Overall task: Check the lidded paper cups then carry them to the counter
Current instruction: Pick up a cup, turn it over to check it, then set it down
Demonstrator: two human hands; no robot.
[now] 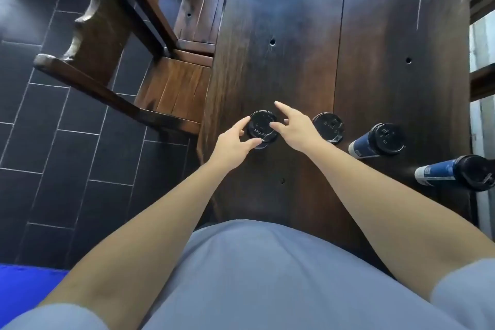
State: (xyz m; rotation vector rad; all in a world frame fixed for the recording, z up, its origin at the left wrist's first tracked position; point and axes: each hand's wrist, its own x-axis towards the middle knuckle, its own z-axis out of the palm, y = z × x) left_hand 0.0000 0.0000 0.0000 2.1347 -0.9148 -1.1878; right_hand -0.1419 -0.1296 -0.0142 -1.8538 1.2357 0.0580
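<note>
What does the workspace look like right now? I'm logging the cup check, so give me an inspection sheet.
Surface: dark wooden table, plank top with small holes.
Job's things: four lidded paper cups in a row; leftmost cup between the hands, second cup, third cup, fourth cup; all lids black and on.
Clutter: nothing seen.
Grippers: left hand touches the leftmost lid's rim, fingers fairly straight; right hand touches its other side, forefinger extended.
Cables: nothing seen.
Surroundings: wooden chair left of the table, dark tiled floor.
</note>
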